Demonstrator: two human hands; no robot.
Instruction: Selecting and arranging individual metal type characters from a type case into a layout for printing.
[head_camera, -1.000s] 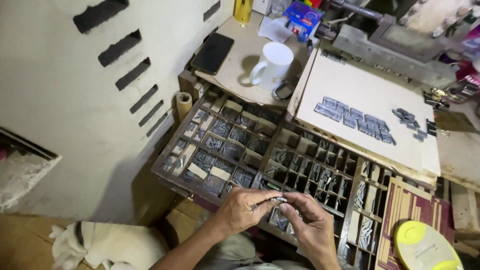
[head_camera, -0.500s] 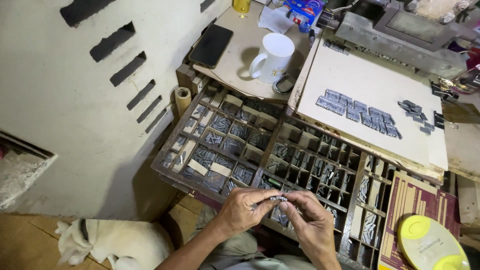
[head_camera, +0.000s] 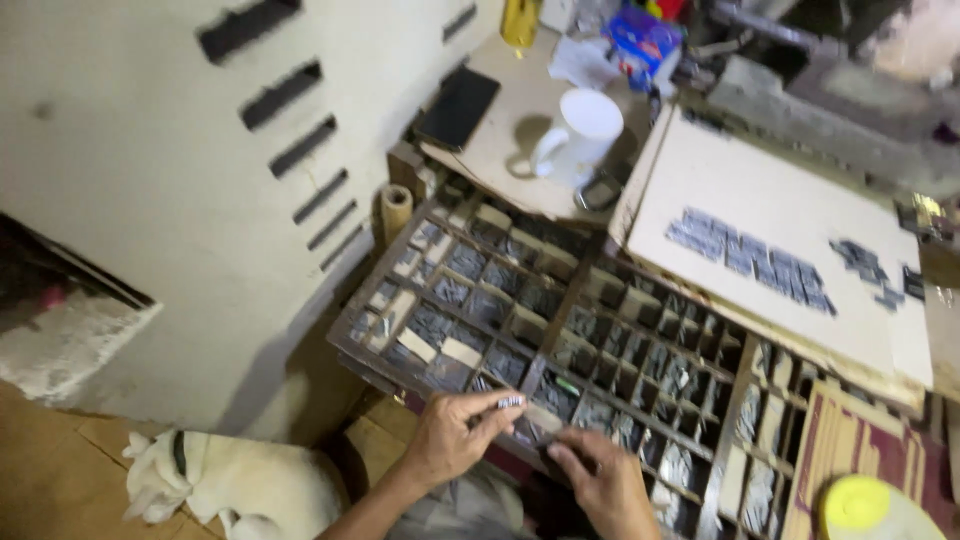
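Metal type (head_camera: 511, 402) pinched in left hand (head_camera: 452, 438) fingers — blue box (head_camera: 643, 42) far behind.

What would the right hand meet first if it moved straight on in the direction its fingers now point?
Probably the left hand and the small metal type pieces it pinches: the right hand points up-left toward them over the wooden type case. Depth is unclear.

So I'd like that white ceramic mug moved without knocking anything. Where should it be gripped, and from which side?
Probably by its loop handle: the white ceramic mug stands upright on the round tan table, the handle juts toward the black phone. Come from that open side; the pale board crowds the other.
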